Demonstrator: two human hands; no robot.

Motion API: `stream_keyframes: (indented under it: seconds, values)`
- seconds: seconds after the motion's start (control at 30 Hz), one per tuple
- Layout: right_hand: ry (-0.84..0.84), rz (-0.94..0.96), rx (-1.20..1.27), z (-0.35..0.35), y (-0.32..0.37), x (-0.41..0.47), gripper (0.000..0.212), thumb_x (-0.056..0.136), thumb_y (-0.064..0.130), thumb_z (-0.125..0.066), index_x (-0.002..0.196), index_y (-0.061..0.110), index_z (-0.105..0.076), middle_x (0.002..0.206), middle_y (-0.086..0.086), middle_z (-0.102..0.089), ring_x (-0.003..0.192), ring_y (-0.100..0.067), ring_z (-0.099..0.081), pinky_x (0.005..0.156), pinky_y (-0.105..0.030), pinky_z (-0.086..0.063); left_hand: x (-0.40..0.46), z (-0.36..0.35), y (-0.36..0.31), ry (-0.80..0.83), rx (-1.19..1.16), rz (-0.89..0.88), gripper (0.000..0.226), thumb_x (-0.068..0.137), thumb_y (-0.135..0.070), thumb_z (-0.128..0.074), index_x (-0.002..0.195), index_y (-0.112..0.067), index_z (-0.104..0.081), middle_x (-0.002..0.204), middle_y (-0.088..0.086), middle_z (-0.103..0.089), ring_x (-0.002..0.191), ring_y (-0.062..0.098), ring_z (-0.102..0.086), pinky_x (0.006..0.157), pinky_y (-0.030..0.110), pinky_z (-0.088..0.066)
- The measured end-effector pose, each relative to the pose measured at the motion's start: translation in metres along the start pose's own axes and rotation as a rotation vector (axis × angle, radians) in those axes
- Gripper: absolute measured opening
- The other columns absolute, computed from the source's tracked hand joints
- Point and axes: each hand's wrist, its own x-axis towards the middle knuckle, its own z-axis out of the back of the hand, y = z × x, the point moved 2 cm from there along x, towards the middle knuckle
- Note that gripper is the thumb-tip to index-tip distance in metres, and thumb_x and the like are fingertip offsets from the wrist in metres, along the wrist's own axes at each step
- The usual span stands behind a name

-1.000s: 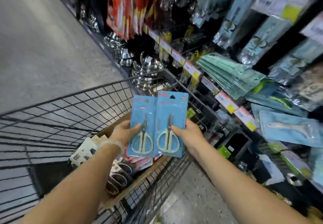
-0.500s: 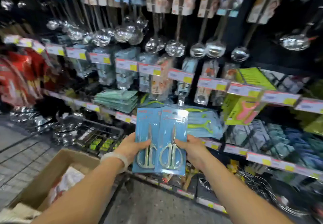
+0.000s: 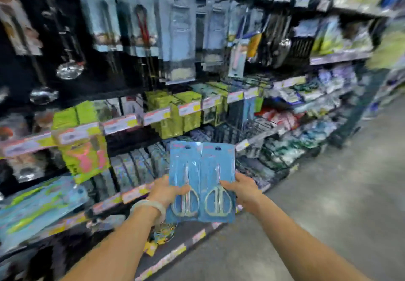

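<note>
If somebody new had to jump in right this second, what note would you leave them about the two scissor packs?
Left grip: holds the left scissors pack at its lower left edge, thumb on the front.
Right grip: holds the right scissors pack at its lower right edge.
Where: both blue packs are upright, side by side, in front of the shelves.
Done: both packs are in hand.
Left: probably compare them, then keep or put back. The picture is too blurred to read the labels.

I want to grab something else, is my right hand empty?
No, the right hand grips a blue scissors pack at its right edge.
</note>
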Motion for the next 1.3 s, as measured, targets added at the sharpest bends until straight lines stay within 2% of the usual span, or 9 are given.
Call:
stream_keyframes:
  seconds: [0.1,0.2,0.37,0.57,0.63,0.9,1.03,1.2,1.3]
  values:
    - [-0.153,-0.009,0.051,0.064,-0.005,0.006,0.017,0.081,0.007,-0.071,0.096,0.01,-0.066,0.1,-0.01,-0.07,0.088,-0.026,-0.068,0.08,-0.04,-0.056,0.036,-0.057,-0.019,0.121,0.013,-0.045,0.03,0.07,-0.011,-0.08,0.092,-0.025,-0.066,0.111,0.001,-0.068,0.105,0.022,-0.062,0.099,0.041,-0.045]
    - [-0.273,-0.014,0.109,0.122,-0.013,0.017,0.021,0.081,0.006,-0.07,0.101,0.006,-0.067,0.105,-0.014,-0.069,0.097,-0.032,-0.066,0.09,-0.049,-0.053,0.069,-0.112,-0.03,0.218,-0.006,-0.043,0.039,0.078,0.005,-0.07,0.112,-0.012,-0.062,0.117,0.007,-0.065,0.107,0.023,-0.062,0.097,0.039,-0.046]
    - [-0.364,-0.002,0.175,0.192,-0.011,0.057,0.02,0.081,0.004,-0.069,0.099,0.01,-0.066,0.09,-0.007,-0.072,0.07,-0.017,-0.069,0.058,-0.026,-0.055,0.14,-0.188,-0.044,0.33,0.066,-0.049,0.031,0.076,0.003,-0.073,0.097,-0.018,-0.065,0.11,0.01,-0.069,0.105,0.026,-0.065,0.1,0.045,-0.047]
    - [-0.442,-0.026,0.14,0.258,0.015,0.149,0.012,0.083,0.003,-0.066,0.091,0.011,-0.063,0.085,-0.004,-0.068,0.076,-0.021,-0.064,0.068,-0.032,-0.053,0.248,-0.247,-0.076,0.369,0.059,-0.016,0.051,0.073,-0.002,-0.077,0.121,-0.009,-0.058,0.116,0.006,-0.068,0.107,0.025,-0.064,0.101,0.044,-0.047]
    - [-0.44,-0.036,0.134,0.277,0.029,0.185,0.01,0.085,0.005,-0.066,0.091,0.012,-0.063,0.081,-0.001,-0.067,0.071,-0.017,-0.062,0.058,-0.027,-0.051,0.285,-0.261,-0.089,0.36,0.077,-0.012,0.05,0.073,-0.006,-0.078,0.119,-0.01,-0.059,0.115,0.005,-0.068,0.105,0.024,-0.064,0.1,0.045,-0.047]
    - [-0.401,-0.055,0.149,0.33,0.054,0.299,0.011,0.089,0.004,-0.061,0.097,0.01,-0.064,0.082,-0.005,-0.069,0.072,-0.021,-0.065,0.058,-0.029,-0.051,0.386,-0.299,-0.116,0.309,0.115,-0.005,0.038,0.078,-0.002,-0.073,0.112,-0.009,-0.058,0.101,0.0,-0.066,0.093,0.02,-0.063,0.088,0.032,-0.049]
    - [-0.385,-0.077,0.202,0.358,0.058,0.348,0.008,0.091,0.002,-0.055,0.095,0.004,-0.062,0.082,-0.012,-0.068,0.07,-0.026,-0.064,0.053,-0.029,-0.052,0.421,-0.306,-0.113,0.254,0.173,0.011,0.055,0.068,-0.016,-0.081,0.118,-0.012,-0.058,0.12,0.006,-0.062,0.103,0.022,-0.063,0.095,0.041,-0.05]
    - [-0.298,-0.103,0.15,0.386,0.066,0.417,0.009,0.091,0.003,-0.056,0.099,0.002,-0.059,0.082,-0.014,-0.067,0.068,-0.027,-0.063,0.055,-0.029,-0.052,0.449,-0.325,-0.11,0.167,0.147,0.058,0.033,0.076,0.0,-0.074,0.104,-0.009,-0.06,0.101,0.003,-0.07,0.085,0.012,-0.066,0.069,0.023,-0.051]
    - [-0.176,-0.081,0.105,0.398,0.081,0.455,0.009,0.092,0.001,-0.053,0.097,0.003,-0.06,0.084,-0.014,-0.067,0.072,-0.028,-0.063,0.062,-0.034,-0.052,0.462,-0.34,-0.108,0.093,0.102,0.083,0.032,0.075,-0.003,-0.075,0.102,-0.013,-0.059,0.098,-0.001,-0.068,0.086,0.011,-0.065,0.07,0.022,-0.051]
